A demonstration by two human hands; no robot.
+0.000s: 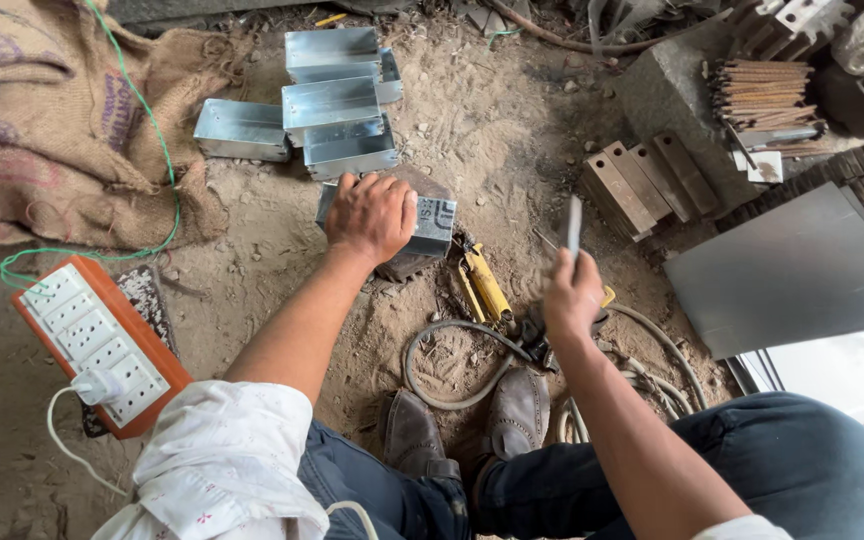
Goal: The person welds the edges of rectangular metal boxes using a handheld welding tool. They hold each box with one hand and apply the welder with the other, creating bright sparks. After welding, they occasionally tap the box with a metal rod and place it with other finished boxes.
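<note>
Head view: dirt floor (252,250), burlap sacks (42,120), metal boxes (332,100).

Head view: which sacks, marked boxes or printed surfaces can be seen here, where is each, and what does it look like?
Burlap sack: top left on the dirt floor, crumpled brown cloth with faded purple print.
Metal box: centre, under the left hand, grey rectangular, dark stamped marking on its end.
Power strip: lower left, orange base, white sockets, one white plug in.
No screens or signs.
</note>
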